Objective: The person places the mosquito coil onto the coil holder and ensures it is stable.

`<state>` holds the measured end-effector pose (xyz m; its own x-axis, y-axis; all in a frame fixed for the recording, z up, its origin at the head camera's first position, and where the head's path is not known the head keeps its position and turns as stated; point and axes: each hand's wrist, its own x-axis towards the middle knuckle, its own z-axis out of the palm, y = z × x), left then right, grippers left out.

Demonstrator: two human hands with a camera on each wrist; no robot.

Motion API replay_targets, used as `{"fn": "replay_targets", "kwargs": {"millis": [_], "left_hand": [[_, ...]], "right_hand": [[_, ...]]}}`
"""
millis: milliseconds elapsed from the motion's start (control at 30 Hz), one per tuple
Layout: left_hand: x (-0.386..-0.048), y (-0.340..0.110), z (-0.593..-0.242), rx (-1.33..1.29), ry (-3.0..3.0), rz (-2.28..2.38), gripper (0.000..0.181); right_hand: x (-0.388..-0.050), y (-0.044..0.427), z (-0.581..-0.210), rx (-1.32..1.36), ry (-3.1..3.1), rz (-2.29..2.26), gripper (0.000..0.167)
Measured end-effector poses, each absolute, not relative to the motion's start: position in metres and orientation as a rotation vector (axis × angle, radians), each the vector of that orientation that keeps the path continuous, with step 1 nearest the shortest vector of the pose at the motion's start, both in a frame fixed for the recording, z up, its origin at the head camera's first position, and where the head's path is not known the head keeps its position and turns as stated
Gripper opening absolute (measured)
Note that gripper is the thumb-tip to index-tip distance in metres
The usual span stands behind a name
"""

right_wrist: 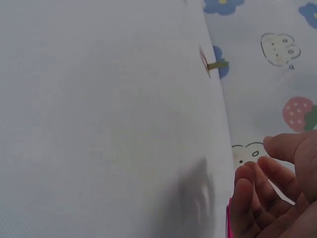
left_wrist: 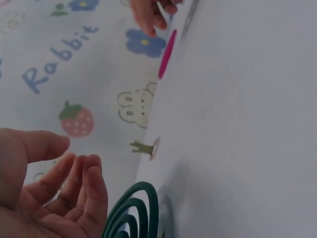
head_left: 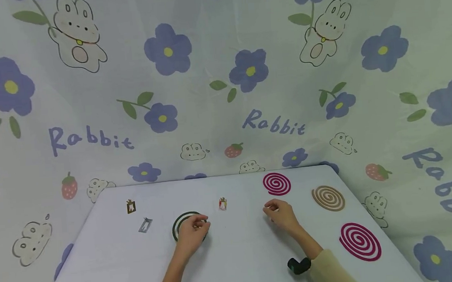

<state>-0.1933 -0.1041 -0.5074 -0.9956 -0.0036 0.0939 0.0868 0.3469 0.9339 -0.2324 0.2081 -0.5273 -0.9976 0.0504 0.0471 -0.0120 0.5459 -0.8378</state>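
Note:
My left hand [head_left: 192, 234] hovers over a dark green mosquito coil [head_left: 175, 229], hiding part of it. In the left wrist view the thumb and the loosely curled fingers [left_wrist: 94, 193] stand apart, holding nothing, and the green coil [left_wrist: 148, 198] shows beside them. My right hand [head_left: 282, 215] is above the white table, just below a magenta mosquito coil [head_left: 277, 184]. Its fingers are relaxed and hold nothing in the right wrist view. Between the hands, farther back, lies a small patterned metal coil stand [head_left: 222, 204], whose bent-up tab shows in both wrist views.
On the left lie a gold-coloured coil stand [head_left: 131, 206] and a silver one [head_left: 145, 225]. A tan coil [head_left: 328, 198] and a second magenta coil [head_left: 360, 241] lie on the right. Behind the white table [head_left: 251, 270] hangs a cloth [head_left: 211, 41] printed with rabbits and flowers.

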Motion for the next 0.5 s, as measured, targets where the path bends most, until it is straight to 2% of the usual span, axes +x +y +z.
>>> {"fn": "replay_targets", "kwargs": {"millis": [500], "left_hand": [[-0.198,-0.079,-0.503,-0.215,-2.554,-1.856,0.022]], "right_hand": [[-0.257,0.234,-0.522,-0.077,-2.654,1.410,0.013]]}}
